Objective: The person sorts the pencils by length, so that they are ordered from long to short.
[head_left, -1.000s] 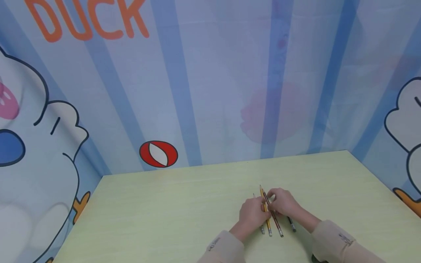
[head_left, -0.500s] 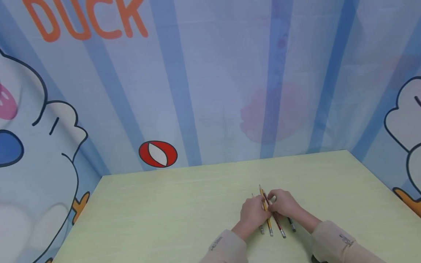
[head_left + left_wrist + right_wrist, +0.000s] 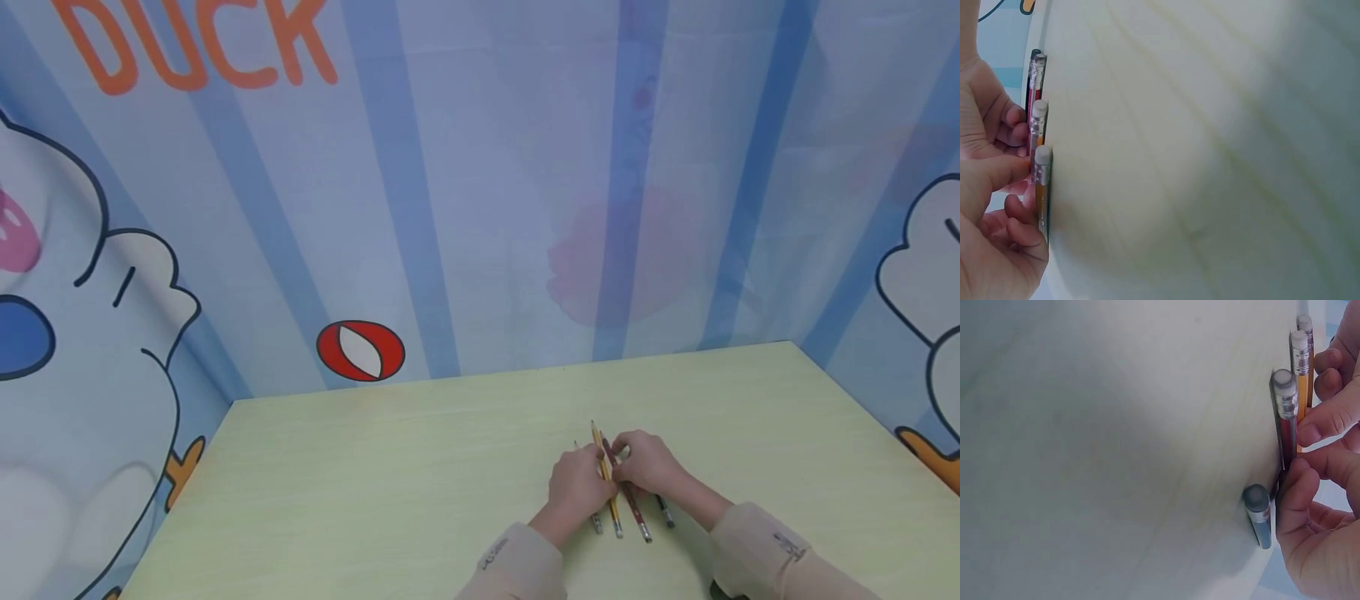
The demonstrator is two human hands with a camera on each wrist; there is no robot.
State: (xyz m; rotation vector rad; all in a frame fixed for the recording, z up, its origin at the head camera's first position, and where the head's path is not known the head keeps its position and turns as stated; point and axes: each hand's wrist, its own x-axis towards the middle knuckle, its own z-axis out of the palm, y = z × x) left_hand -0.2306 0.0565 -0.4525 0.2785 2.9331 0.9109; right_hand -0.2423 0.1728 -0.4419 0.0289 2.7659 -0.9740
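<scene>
Several eraser-tipped pencils lie side by side on the pale green table [image 3: 390, 483]. My left hand [image 3: 577, 485] pinches a yellow pencil [image 3: 616, 518] between thumb and fingers. Left of that, another pencil [image 3: 597, 524] runs beneath the same hand, mostly hidden. Close beside it, my right hand [image 3: 649, 462] grips a dark red pencil [image 3: 637, 510] near its middle; in the right wrist view its white eraser end points toward the camera. Under the right hand lies a dark pencil [image 3: 1260, 515] with a dark eraser, apart from the others.
A dark object [image 3: 722, 591] peeks out under the right sleeve [image 3: 757, 550] at the bottom edge. Behind the table hangs a blue striped cloth backdrop [image 3: 510, 208] with cartoon prints.
The dark red pencil has turned slightly in my right fingers, its eraser end shifting a little right. My left hand has edged slightly right; otherwise both hands stay nearly in place.
</scene>
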